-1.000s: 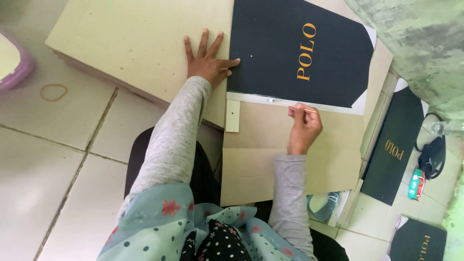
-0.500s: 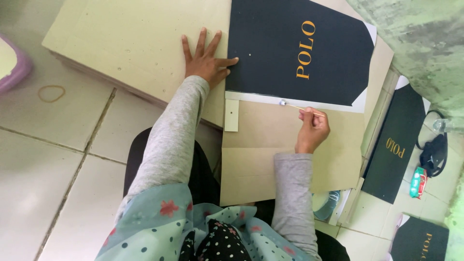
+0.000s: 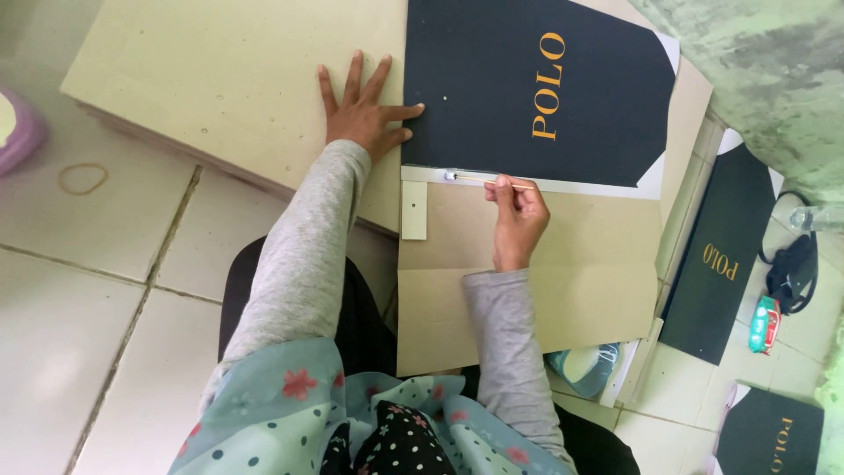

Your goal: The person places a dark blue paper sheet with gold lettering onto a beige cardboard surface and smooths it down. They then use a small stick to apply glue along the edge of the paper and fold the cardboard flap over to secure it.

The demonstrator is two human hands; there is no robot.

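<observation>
My left hand [image 3: 362, 113] lies flat with spread fingers on a stack of pale cardboard sheets [image 3: 220, 79], its thumb touching the left edge of a black paper sheet with gold lettering [image 3: 527, 88]. My right hand [image 3: 517, 215] grips a thin wooden stick [image 3: 492, 180]. The stick's tip rests on the white strip [image 3: 571, 186] along the black sheet's lower edge, where a wet blob of glue shows. Under the hand lies a folded brown cardboard piece [image 3: 580, 264] with a small tab [image 3: 413, 209].
Black printed sheets [image 3: 721, 255] lie on the tiled floor at the right, another one [image 3: 769, 435] at the lower right. A glue tub [image 3: 585, 368] sits by my knee. A rubber band [image 3: 82, 179] and a purple bowl edge [image 3: 18, 132] lie at the left. A small packet [image 3: 765, 324] rests at the right.
My right hand has moved left along the white strip with the stick, after shifting right half a second ago. My left hand stays flat on the cardboard stack.
</observation>
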